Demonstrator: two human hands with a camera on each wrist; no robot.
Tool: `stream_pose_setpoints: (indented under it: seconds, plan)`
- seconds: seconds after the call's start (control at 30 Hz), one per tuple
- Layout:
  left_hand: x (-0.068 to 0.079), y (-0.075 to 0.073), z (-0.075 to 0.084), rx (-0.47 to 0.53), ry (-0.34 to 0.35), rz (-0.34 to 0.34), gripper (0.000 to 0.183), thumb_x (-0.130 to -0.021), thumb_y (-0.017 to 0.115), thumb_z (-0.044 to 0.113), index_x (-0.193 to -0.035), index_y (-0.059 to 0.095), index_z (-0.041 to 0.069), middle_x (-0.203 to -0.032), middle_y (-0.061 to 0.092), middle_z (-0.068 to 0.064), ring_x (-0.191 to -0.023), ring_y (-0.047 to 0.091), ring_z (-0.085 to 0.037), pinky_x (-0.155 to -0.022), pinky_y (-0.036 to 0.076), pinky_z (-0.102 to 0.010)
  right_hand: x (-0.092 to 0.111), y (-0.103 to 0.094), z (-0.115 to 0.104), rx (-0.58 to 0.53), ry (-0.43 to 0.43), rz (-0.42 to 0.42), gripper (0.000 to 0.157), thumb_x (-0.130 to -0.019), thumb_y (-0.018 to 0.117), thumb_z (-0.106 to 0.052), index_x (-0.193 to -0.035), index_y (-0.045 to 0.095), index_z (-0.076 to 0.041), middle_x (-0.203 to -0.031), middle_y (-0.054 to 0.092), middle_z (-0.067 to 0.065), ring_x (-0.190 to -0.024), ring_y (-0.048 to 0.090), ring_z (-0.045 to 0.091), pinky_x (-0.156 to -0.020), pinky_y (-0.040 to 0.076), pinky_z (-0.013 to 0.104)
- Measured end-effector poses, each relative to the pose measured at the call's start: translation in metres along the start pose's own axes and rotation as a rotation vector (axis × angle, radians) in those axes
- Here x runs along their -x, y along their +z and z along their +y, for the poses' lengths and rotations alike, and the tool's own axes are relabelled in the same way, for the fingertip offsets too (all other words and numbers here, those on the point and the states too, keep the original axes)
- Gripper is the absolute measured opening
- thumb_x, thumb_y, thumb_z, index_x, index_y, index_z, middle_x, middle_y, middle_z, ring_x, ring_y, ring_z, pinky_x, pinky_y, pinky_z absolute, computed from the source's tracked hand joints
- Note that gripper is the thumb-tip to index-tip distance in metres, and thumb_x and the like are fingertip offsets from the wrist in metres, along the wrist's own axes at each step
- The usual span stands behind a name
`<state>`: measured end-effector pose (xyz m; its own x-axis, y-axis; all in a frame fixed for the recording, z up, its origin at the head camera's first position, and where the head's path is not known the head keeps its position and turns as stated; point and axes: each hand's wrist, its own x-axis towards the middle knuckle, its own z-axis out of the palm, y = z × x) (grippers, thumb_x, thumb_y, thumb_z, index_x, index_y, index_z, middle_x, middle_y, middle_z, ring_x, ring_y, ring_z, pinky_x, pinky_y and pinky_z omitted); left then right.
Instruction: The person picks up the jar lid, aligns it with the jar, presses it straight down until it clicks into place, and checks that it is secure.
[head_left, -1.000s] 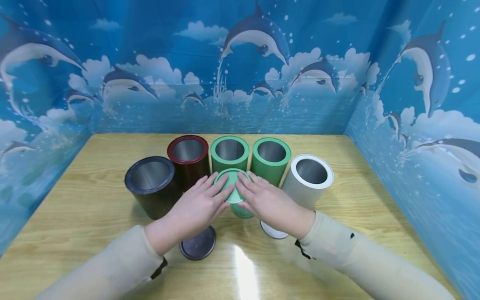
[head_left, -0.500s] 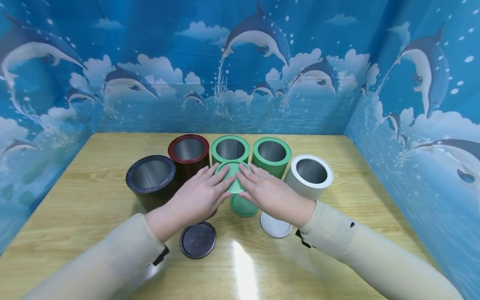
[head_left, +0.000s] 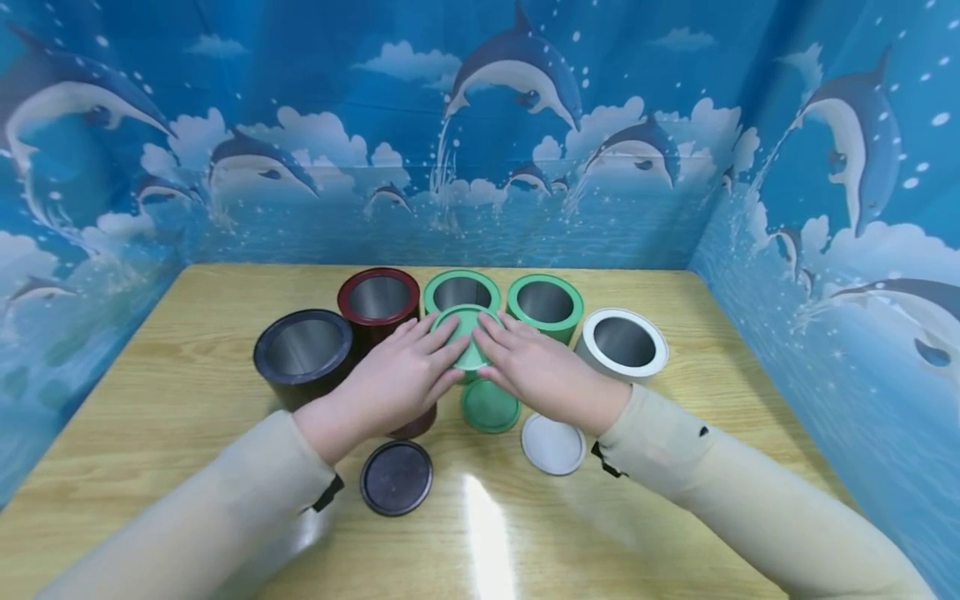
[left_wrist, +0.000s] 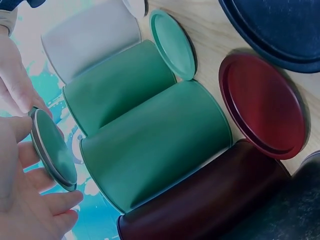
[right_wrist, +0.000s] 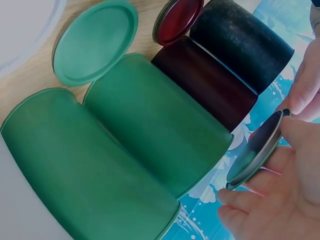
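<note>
A green round lid (head_left: 470, 322) is held between both hands over the near side of the left green can (left_wrist: 160, 142). My left hand (head_left: 397, 367) holds its left edge, with fingers over the top and thumb at the near rim. At the opposite edge, my right hand (head_left: 536, 367) grips it the same way. From below, the wrist views show the raised rim of this held lid (right_wrist: 255, 150). A second green can (left_wrist: 120, 85) stands to the right. Both green cans have uncovered tops.
A black can (right_wrist: 242, 42) and dark red can (left_wrist: 200, 195) stand left, a white can (left_wrist: 95, 40) right, all uncovered. Nearer on the table lie a dark red lid (head_left: 414, 425), green lid (head_left: 491, 407), white lid (head_left: 553, 444) and black lid (head_left: 396, 477). A dolphin-print curtain (head_left: 480, 225) encloses the table.
Both hands have moved the green lid forward, away from the body, so it now overlaps the left green can's near rim in the head view. More of the lids on the table shows.
</note>
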<state>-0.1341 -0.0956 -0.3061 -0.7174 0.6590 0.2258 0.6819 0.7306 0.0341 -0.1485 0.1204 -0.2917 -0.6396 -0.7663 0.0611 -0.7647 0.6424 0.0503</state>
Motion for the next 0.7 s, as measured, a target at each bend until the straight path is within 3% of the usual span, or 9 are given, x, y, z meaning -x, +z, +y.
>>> stream_pose_setpoints:
  seconds: [0.3,0.7]
  plan:
    - [-0.008,0.0,-0.004,0.014,-0.022,0.004,0.049,-0.098,0.046,0.034,-0.14,0.043,0.008,-0.145,0.035,-0.017,-0.133,0.03,-0.039,-0.104,0.031,-0.05,-0.009,-0.004,0.008,-0.035,0.017,-0.049,0.055,-0.1,0.041,-0.034,-0.144,0.031,-0.003,-0.149,0.024,0.017,-0.136,0.023,0.037,-0.108,0.025,0.043]
    - [-0.015,-0.003,-0.012,-0.026,-0.034,-0.092,0.052,-0.1,0.04,0.037,-0.144,0.036,0.009,-0.148,0.029,-0.015,-0.136,0.023,-0.036,-0.105,0.029,-0.05,-0.017,-0.006,0.013,-0.04,0.027,-0.07,0.055,-0.101,0.041,-0.033,-0.145,0.028,-0.003,-0.15,0.023,0.016,-0.136,0.022,0.036,-0.107,0.026,0.046]
